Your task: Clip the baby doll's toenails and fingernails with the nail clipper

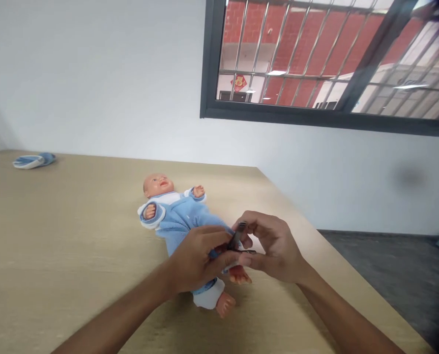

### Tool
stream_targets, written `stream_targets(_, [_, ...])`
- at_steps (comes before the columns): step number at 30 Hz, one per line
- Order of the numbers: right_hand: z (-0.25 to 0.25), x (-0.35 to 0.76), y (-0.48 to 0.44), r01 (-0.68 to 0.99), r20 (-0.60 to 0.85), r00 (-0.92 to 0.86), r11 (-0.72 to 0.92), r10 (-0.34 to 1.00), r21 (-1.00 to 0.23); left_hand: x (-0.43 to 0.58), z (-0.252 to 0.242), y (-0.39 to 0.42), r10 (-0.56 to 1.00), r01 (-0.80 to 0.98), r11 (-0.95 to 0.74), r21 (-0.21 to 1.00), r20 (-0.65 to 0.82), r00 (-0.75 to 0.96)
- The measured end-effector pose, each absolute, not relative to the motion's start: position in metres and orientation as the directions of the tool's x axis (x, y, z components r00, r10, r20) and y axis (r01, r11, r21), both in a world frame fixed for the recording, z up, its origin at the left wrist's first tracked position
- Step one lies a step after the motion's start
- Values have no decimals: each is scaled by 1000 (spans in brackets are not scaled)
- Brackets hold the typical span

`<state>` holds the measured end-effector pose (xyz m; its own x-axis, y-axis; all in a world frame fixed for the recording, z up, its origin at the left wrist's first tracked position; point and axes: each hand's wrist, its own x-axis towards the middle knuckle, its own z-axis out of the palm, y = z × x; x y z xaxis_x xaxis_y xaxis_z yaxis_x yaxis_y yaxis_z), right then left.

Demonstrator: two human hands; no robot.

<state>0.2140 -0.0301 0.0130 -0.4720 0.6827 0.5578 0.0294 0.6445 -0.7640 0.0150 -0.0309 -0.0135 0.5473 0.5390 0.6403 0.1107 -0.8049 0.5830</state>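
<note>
Dark metal nail clippers (237, 237) are held up between both hands, their lever tilted away from the body. My left hand (193, 258) pinches the hinged end between thumb and fingers. On the other side, my right hand (276, 246) has its thumb under the lower part and its curled fingers by the lever. Beneath the hands a baby doll (184, 214) in a blue and white outfit lies on its back on the table. Its head points to the far left, and its bare feet stick out nearer to me. My hands hide part of its legs.
The doll lies on a light wooden table (75, 236), whose right edge slopes down to a dark floor (374, 265). A blue and white cloth item (35, 161), perhaps a cap, rests at the far left. Behind are a white wall and a barred window (278, 105).
</note>
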Motion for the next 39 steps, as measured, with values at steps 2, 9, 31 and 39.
stream_targets(2, [11,217,-33,22,541,-470,622,698,-783,13,-17,-36,518,113,-820,561,644,563])
stream_targets(9, [3,208,-50,54,467,-416,534,780,-844,1,-23,-37,413,266,-909,322,595,690])
stream_targets(31, [2,205,-46,277,301,-456,455,837,-846,10,-50,-33,505,553,-823,128,610,611])
stream_targets(39, [4,206,-44,299,323,-478,497,817,-814,13,-53,-34,555,635,-769,73,569,607])
